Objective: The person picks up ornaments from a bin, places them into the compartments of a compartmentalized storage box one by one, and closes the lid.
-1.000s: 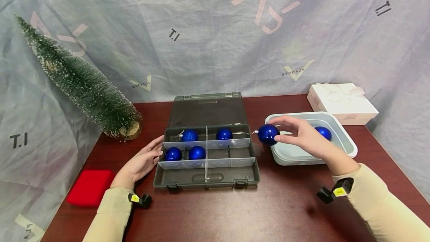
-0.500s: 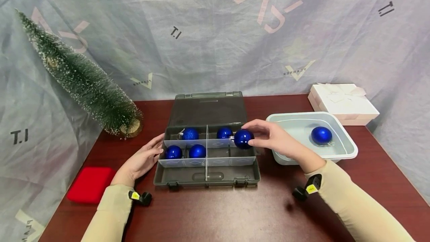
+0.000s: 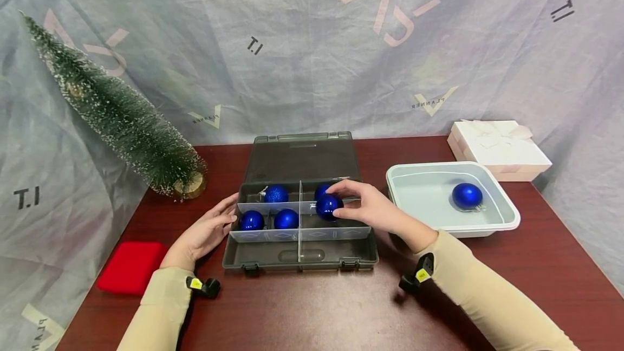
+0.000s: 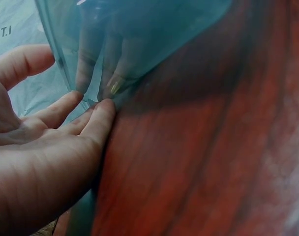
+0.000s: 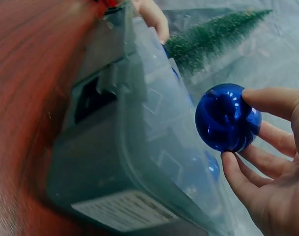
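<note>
A shiny blue Christmas ball (image 3: 329, 207) is pinched between the thumb and fingers of my right hand (image 3: 372, 209), above the right side of the middle row of an open divided plastic box (image 3: 263, 256). In the right wrist view the same Christmas ball (image 5: 227, 118) is held over the clear dividers. Several more blue balls lie in the box's back and middle compartments; the one at back right is partly covered by the held ball and fingers. My left hand (image 3: 208, 232) touches the box's left side with extended fingers; its fingertips (image 4: 107, 105) meet the wall in the left wrist view.
A pale plastic tub (image 3: 414, 221) at the right contains one blue ball (image 3: 467, 196). Behind it sits a white gift box (image 3: 502, 148) with a bow. A frosted mini Christmas tree (image 3: 117, 112) stands at left, and a red square object (image 3: 131, 267) lies near the left sleeve.
My right hand has carried the blue Christmas ball leftward from beside the tub to over the divided box. The left hand stays at the box's side.
</note>
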{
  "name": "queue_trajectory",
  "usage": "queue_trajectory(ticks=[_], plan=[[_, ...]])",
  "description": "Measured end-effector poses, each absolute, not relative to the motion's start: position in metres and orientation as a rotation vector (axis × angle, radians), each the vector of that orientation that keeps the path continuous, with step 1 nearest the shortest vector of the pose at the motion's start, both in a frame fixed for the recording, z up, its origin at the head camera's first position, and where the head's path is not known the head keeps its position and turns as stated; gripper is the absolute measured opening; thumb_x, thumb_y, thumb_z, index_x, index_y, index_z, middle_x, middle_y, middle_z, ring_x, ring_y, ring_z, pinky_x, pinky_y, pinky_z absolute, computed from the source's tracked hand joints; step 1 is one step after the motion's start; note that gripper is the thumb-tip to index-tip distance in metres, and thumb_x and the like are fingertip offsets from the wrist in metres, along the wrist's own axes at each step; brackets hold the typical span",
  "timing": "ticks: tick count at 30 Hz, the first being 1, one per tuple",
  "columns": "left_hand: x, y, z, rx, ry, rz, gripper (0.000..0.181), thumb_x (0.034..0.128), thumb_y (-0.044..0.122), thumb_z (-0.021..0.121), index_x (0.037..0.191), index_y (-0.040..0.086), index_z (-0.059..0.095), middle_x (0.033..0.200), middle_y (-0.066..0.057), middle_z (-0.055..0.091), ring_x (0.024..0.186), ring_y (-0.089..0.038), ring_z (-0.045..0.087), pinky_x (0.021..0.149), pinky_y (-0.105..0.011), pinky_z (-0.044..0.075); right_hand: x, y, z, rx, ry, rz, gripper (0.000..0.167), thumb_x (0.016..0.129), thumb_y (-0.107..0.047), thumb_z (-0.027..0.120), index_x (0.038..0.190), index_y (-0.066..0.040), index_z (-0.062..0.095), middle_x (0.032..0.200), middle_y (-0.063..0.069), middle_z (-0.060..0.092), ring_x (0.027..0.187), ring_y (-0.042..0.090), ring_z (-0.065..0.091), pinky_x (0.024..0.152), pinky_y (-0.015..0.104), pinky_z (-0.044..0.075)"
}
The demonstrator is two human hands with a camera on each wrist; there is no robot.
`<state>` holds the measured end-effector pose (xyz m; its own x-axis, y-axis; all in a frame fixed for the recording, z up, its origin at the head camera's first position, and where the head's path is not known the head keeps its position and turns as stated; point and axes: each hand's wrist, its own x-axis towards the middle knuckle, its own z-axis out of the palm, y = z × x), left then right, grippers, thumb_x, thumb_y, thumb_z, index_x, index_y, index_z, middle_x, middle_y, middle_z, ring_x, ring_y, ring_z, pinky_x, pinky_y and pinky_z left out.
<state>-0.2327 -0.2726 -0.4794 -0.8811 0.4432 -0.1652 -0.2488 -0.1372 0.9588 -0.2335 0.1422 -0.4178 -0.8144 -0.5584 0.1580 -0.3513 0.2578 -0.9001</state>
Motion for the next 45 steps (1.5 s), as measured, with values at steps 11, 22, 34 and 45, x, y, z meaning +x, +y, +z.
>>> queue_trajectory(ticks=[11,22,34,45], plan=[[-0.235,-0.271,-0.479,0.212,1.684,2.066,0.075,0.1015,-0.001,0.044,0.164,0.004,0.003,0.169,-0.014,-0.009,0.154,-0.029,-0.014,0.120,-0.054,-0.006,-0.230,0.125,-0.430,-0.813,2.500,-1.503,0.042,0.086,-0.007,0.082,0.125,-0.012,0.068,0.122,0.007,0.067,0.111,0.024,0.064,0.092,0.044,0.055],[-0.234,-0.272,-0.479,0.213,1.688,2.063,0.074,0.1019,-0.002,0.042,0.164,0.004,0.003,0.170,-0.013,-0.010,0.153,-0.028,-0.015,0.120,-0.054,-0.006,-0.226,0.121,-0.439,-0.860,2.649,-1.378,0.044,0.081,-0.010,0.087,0.122,-0.017,0.070,0.116,0.000,0.068,0.106,0.019,0.061,0.087,0.038,0.054],[-0.234,-0.271,-0.480,0.203,1.679,2.072,0.075,0.1005,-0.003,0.042,0.163,0.003,0.002,0.169,-0.014,-0.009,0.153,-0.028,-0.015,0.120,-0.053,-0.006,-0.225,0.120,-0.442,-0.981,2.666,-1.379,0.043,0.080,-0.005,0.087,0.120,-0.009,0.070,0.120,0.001,0.068,0.107,0.023,0.062,0.086,0.037,0.055],[-0.233,-0.272,-0.481,0.210,1.678,2.065,0.074,0.1015,-0.001,0.043,0.164,0.004,0.003,0.169,-0.014,-0.009,0.153,-0.029,-0.014,0.120,-0.055,-0.007,-0.224,0.128,-0.440,-0.922,2.570,-1.519,0.030,0.092,-0.009,0.077,0.121,-0.006,0.070,0.118,0.010,0.070,0.107,0.029,0.066,0.090,0.045,0.054]])
